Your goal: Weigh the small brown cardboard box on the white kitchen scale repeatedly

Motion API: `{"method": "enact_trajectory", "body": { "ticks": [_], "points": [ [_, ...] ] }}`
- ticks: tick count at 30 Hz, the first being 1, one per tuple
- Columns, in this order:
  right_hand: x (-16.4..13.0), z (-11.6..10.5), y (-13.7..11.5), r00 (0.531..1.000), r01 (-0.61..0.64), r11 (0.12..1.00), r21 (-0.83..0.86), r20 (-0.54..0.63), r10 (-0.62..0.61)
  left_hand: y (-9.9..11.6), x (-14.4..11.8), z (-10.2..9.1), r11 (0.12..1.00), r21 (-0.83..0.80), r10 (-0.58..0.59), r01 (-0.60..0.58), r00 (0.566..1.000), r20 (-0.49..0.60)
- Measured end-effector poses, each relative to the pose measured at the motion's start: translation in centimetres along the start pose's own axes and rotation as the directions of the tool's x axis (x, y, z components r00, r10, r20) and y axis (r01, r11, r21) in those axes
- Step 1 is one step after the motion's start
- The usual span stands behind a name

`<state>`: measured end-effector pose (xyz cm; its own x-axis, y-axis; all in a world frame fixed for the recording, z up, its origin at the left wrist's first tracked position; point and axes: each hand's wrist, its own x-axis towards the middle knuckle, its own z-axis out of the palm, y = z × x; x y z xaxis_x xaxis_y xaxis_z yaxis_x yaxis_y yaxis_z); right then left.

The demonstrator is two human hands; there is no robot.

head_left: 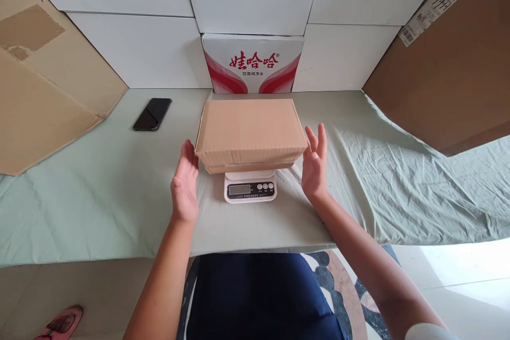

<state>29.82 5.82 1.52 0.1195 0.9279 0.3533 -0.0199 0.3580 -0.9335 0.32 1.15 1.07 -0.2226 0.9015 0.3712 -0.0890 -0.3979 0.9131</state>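
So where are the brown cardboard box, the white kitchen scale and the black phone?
Brown cardboard box (250, 130), head view, top face.
White kitchen scale (250, 190), head view, front panel.
Black phone (152, 114), head view, screen.

Single head view; looks forward and down at table (119, 196); close; from seated height

A plain brown cardboard box (251, 133) sits on a white scale (250, 187) over a pale green cloth (99, 196).

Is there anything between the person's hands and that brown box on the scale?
Nothing visible. The left hand and right hand are open, one at each end of the cardboard box, which sits on the scale. Only bare green cloth shows in the gaps.
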Motion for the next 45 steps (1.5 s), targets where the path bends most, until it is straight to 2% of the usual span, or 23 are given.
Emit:
{"method": "enact_trajectory", "body": {
  "ticks": [8,16,19,22,25,28,31,34,36,38,40,42,45],
  "points": [
    [-0.7,0.8,0.1,0.978,0.106,0.994,-0.035,0.183,-0.098,0.0,0.0,0.6,0.998,0.017,-0.058,0.057,0.998,0.040],
    [-0.7,1.8,0.2,0.987,0.007,1.000,0.000,0.161,-0.007,-0.2,0.1,0.9,0.998,0.018,-0.057,0.055,0.995,0.078],
    [0.7,2.7,-0.6,0.984,0.059,0.998,-0.003,0.166,-0.058,0.4,1.8,1.2,1.000,0.006,-0.018,0.018,0.995,0.098],
    [4.0,3.7,-1.1,0.976,0.150,0.988,-0.027,0.161,-0.144,0.6,5.6,1.7,0.999,-0.026,0.027,-0.024,0.993,0.119],
    [8.0,4.6,0.0,0.964,0.216,0.975,-0.052,0.168,-0.205,-1.0,10.1,2.5,0.999,-0.048,0.019,-0.013,0.994,0.111],
    [10.9,5.2,2.3,0.973,0.191,0.981,-0.028,0.134,-0.186,-4.0,13.0,3.3,0.998,-0.055,-0.030,0.033,0.998,0.057],
    [12.0,5.4,4.4,0.984,0.152,0.988,-0.024,0.097,-0.149,-6.8,13.9,3.7,0.993,-0.056,-0.099,0.100,0.995,0.017],
    [12.0,5.2,5.5,0.984,0.147,0.988,-0.048,0.111,-0.141,-8.4,13.8,3.7,0.991,-0.052,-0.125,0.127,0.991,0.041],
    [12.2,4.8,6.2,0.986,0.115,0.992,-0.051,0.123,-0.108,-9.0,13.9,3.2,0.989,-0.051,-0.134,0.137,0.989,0.056],
    [12.8,3.8,7.0,0.998,0.021,1.000,-0.017,0.057,-0.020,-9.2,14.4,2.0,0.988,-0.038,-0.149,0.150,0.988,0.038],
    [13.7,2.1,7.9,0.994,-0.085,0.995,0.055,-0.068,0.089,-9.4,15.1,-0.1,0.989,-0.018,-0.146,0.145,0.989,-0.011],
    [14.6,0.0,8.7,0.978,-0.129,0.987,0.099,-0.152,0.143,-9.5,15.8,-2.4,0.994,0.001,-0.114,0.114,0.992,-0.051],
    [15.1,-2.0,9.3,0.969,-0.155,0.984,0.090,-0.180,0.169,-9.7,16.4,-4.6,0.997,0.028,-0.065,0.067,0.996,-0.066]
  ]
}}
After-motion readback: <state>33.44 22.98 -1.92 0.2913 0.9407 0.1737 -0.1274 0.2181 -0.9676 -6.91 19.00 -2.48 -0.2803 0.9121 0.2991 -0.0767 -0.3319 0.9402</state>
